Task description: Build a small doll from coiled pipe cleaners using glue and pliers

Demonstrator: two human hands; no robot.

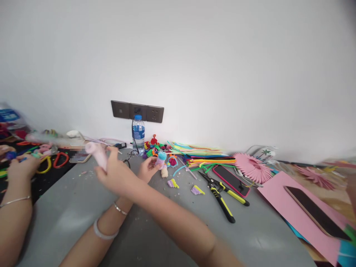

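My left hand [147, 170], with bracelets on its wrist, is closed around a small pipe-cleaner figure [161, 160] with a blue top and lilac and cream parts. My right arm crosses over the left one. The right hand [116, 176] grips a pale pink, tube-shaped tool [97, 154], smeared by motion, so its exact kind is unclear. On the grey table [167, 230], a yellow-and-lilac piece [172, 183] and a similar piece [197, 190] lie just right of the figure. Black-and-yellow pliers [219, 193] rest open-handled farther right.
A water bottle [138, 134] stands by the wall sockets [137, 111]. Behind the figure spread pipe cleaners [205, 155]. Phones, a pink paper fan [251, 168] and pink card [275, 189] occupy the right side. A co-worker's hand [23, 165] works at the left among scissors and craft bits.
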